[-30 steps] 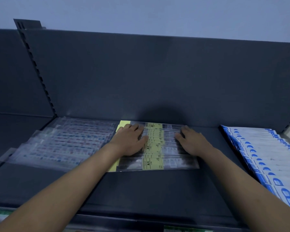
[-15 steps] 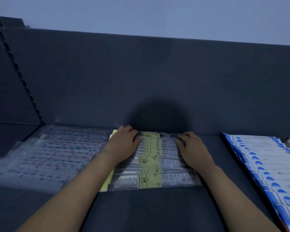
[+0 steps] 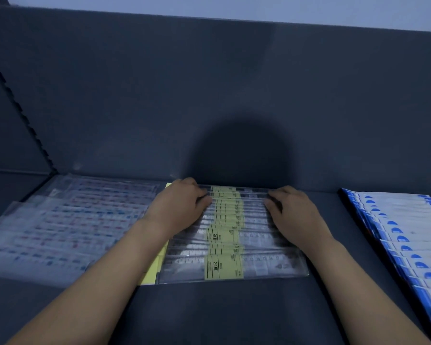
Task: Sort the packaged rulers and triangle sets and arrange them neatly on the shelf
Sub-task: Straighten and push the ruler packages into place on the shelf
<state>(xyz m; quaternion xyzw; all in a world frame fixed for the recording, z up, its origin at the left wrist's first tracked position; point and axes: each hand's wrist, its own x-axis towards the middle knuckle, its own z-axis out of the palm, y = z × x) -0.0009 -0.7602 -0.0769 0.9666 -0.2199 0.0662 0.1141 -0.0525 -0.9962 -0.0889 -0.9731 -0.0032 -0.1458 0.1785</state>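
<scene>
Head view: a stack of clear-sleeved rulers with yellow paper labels point(image 3: 224, 267) lies mid-width on the dark grey metal shelf point(image 3: 222, 314), its far edge close to the dark grey back panel point(image 3: 209, 95). The left hand point(image 3: 182, 207) and right hand point(image 3: 294, 215) rest palm-down on it, fingers curled onto the rearmost packs, gripping them. A pile of clear packs with red and blue print point(image 3: 72, 225) sits just beside the stack's left edge. A strip of bare shelf separates its right edge from a row of overlapping blue-and-white packs point(image 3: 408, 232). Bare shelf runs in front.
</scene>
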